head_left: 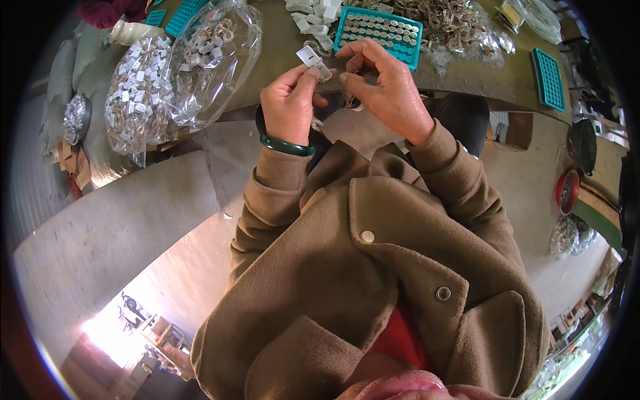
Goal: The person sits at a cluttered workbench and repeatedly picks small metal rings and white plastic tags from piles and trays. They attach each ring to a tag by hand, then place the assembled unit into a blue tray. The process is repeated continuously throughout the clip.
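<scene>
My left hand (288, 105) grips a small white plastic casing (311, 59) between thumb and fingers, over the table's near edge. Close on its right, my right hand (390, 90) has thumb and forefinger drawn together near the casing's lower end. Whatever is between those fingertips is too small to make out. Just beyond both hands lies a teal tray (412, 61) with rows of round silvery discs in its pockets. More white casings (315, 19) are heaped to the left of that tray.
A tangle of thin wired parts (447, 23) covers the table right of the tray. Another teal tray (549, 79) sits at the right edge. Clear plastic bags (137, 100) full of small white parts stand at the left. An open cardboard box (517, 130) is below the table.
</scene>
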A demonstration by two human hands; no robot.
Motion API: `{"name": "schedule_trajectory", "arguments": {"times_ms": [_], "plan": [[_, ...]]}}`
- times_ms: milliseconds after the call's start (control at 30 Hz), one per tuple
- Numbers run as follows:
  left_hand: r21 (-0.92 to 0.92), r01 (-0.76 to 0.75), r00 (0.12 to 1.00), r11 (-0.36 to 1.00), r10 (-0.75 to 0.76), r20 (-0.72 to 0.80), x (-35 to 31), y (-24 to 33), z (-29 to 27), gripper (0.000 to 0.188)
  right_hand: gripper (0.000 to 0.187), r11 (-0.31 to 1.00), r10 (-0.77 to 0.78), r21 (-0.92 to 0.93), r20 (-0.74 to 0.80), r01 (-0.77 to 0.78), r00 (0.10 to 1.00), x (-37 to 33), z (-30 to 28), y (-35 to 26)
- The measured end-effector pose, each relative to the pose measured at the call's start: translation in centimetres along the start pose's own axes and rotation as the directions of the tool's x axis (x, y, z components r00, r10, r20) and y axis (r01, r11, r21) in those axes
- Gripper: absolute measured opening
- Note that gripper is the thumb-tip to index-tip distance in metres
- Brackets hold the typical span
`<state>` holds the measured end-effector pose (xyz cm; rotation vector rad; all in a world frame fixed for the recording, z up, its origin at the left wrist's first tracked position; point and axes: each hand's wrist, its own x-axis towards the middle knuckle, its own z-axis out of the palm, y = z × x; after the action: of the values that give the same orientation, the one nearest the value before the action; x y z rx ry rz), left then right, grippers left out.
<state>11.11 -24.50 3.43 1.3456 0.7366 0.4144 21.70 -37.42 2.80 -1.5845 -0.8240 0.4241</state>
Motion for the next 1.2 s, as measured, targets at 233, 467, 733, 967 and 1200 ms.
{"name": "schedule_trajectory", "arguments": {"times_ms": [233,467,733,967,1200], "plan": [[-0.375,0.296,0.953,0.879,-0.247,0.174,0.1,0.2,-1.0,0.033,0.021,0.955,0.069,0.282,0.103,-0.096,0.992,-0.2,0.6,1.1],[-0.673,0.593,0.804,0.443,-0.369,0.466,0.7,-0.6,-2.1,0.03,0.018,0.998,-0.025,0.061,-0.003,0.025,1.0,-0.5,0.4,1.4],[-0.471,0.489,0.869,0.734,-0.458,0.189,0.4,-1.5,0.9,0.021,0.008,0.933,-0.153,-0.332,-0.022,0.137,0.988,-2.2,-1.6,2.3],[-0.243,0.251,0.968,0.937,-0.245,0.056,0.5,-1.8,1.8,0.02,0.019,0.899,0.227,0.376,0.041,-0.226,0.973,-2.1,-1.2,2.4],[-0.016,0.046,0.996,0.999,-0.047,-0.073,0.0,-1.4,2.7,0.02,0.018,0.621,0.432,0.656,0.171,-0.43,0.885,-1.0,-1.4,1.9]]}}
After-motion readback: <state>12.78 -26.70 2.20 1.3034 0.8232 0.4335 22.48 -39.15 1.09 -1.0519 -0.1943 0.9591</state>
